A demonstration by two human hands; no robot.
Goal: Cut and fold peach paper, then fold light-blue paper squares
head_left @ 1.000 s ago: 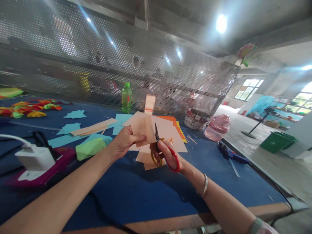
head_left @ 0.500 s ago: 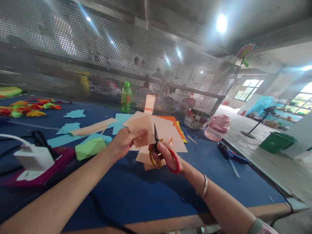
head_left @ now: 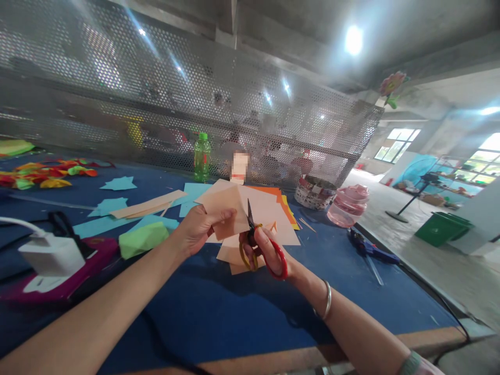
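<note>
My left hand (head_left: pixel 201 229) pinches a piece of peach paper (head_left: pixel 228 208), thumb on top, holding it above the table. A pair of scissors (head_left: pixel 280 260) with one red and one yellow handle loop is in my right hand (head_left: pixel 261 242). The dark blades point up and away, right beside the paper's right edge; whether they touch it I cannot tell. Beneath both hands lie more peach sheets (head_left: pixel 289 229), with orange paper (head_left: pixel 275 192) showing under them at the back.
Blue paper stars (head_left: pixel 119 183) and a folded green paper (head_left: pixel 142 239) lie to the left, near a purple power strip (head_left: pixel 89 260) with a white charger. A green bottle (head_left: pixel 202 159) stands behind. To the right are a round container (head_left: pixel 314 192), a pink bottle (head_left: pixel 349 205) and a blue glue gun (head_left: pixel 371 247).
Both hands, the paper and the scissors stay almost in the same place. The whole view has shifted very slightly.
</note>
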